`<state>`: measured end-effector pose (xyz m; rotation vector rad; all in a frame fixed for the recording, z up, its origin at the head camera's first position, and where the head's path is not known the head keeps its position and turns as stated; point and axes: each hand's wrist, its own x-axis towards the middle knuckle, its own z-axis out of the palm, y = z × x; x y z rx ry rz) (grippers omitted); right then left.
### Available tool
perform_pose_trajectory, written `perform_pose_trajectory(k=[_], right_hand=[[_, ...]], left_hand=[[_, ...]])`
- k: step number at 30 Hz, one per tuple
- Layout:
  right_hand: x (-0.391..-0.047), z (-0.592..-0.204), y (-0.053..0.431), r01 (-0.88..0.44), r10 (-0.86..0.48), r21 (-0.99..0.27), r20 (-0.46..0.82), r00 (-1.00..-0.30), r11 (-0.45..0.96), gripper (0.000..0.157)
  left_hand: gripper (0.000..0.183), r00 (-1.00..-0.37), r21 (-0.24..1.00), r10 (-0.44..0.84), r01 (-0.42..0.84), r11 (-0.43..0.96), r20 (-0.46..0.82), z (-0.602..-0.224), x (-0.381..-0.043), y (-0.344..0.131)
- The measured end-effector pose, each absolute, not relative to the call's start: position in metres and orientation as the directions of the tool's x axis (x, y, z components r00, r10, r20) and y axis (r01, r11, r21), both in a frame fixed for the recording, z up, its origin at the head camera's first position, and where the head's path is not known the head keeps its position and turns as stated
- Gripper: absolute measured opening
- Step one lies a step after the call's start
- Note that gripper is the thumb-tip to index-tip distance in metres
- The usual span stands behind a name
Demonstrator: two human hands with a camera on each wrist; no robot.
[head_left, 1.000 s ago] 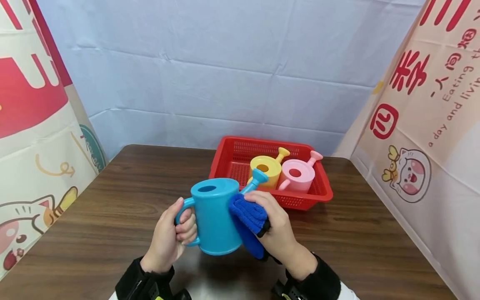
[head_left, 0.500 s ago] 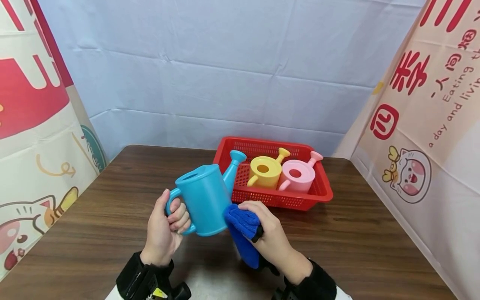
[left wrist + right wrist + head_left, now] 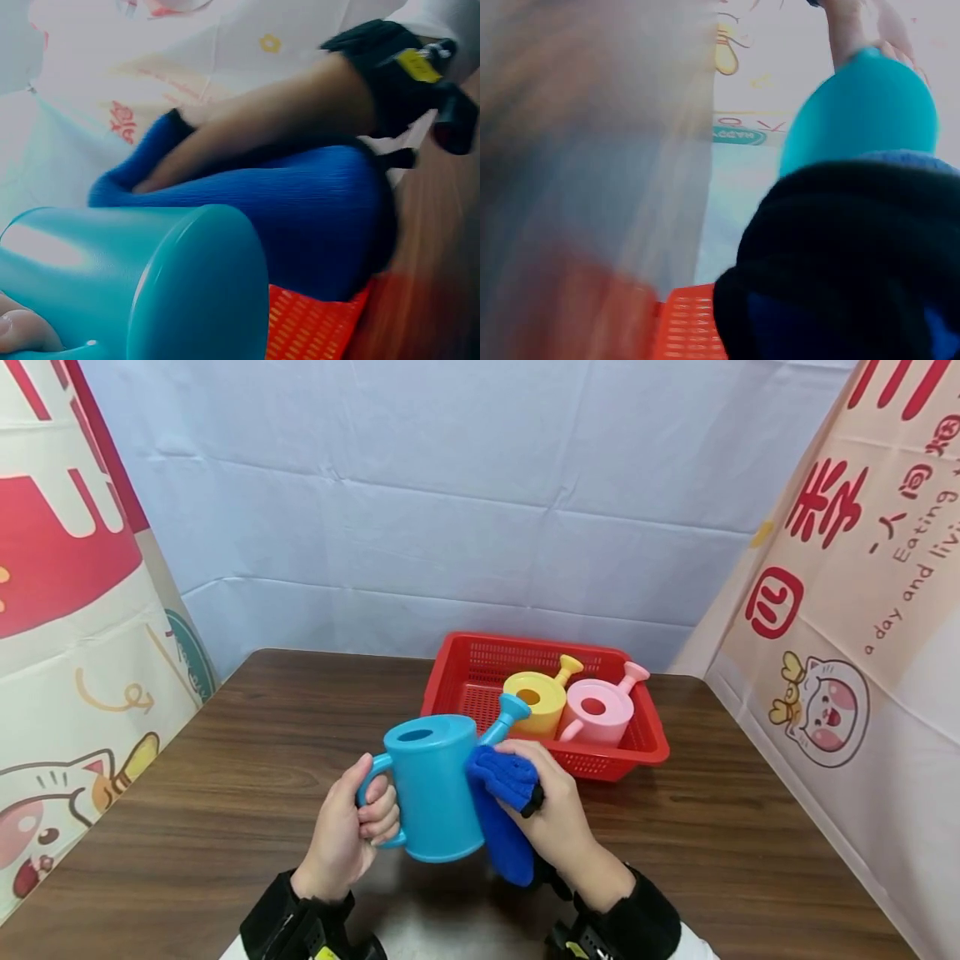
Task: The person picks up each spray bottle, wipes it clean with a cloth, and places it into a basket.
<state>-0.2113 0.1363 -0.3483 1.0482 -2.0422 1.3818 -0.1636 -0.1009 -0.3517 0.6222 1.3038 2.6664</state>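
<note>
A blue watering can (image 3: 437,793) is held nearly upright above the table in the head view, its spout pointing right. My left hand (image 3: 348,831) grips its handle, fingers curled round it. On the can's right side, just under the spout, my right hand (image 3: 551,806) holds a folded blue cloth (image 3: 504,810) with black edging against the wall. In the left wrist view the cloth (image 3: 315,217) hangs beside the can's base (image 3: 202,292). The right wrist view shows mostly the cloth's dark edge (image 3: 840,225), with the can (image 3: 862,112) behind it.
Behind the can, a red perforated basket (image 3: 468,697) stands on the dark wooden table (image 3: 225,793). Inside it are a yellow watering can (image 3: 547,714) and a pink watering can (image 3: 596,727). A pale blue cloth backdrop (image 3: 420,510) rises behind the table, with printed drapes at both sides.
The blue can tipped back and lifted to the left half a second ago, and is now lower, more upright and further right. The cloth in my right hand has moved up along its side.
</note>
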Motion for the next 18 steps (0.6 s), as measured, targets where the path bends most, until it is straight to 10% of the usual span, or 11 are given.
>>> perform_pose_trajectory(k=[18], right_hand=[[-0.215,-0.348,0.137,-0.668,-0.198,-0.688,0.639,-0.743,0.285,0.047]], left_hand=[[0.043,-0.909,0.779,0.272,0.085,-0.622,0.317,-0.353,-0.159,-0.093]])
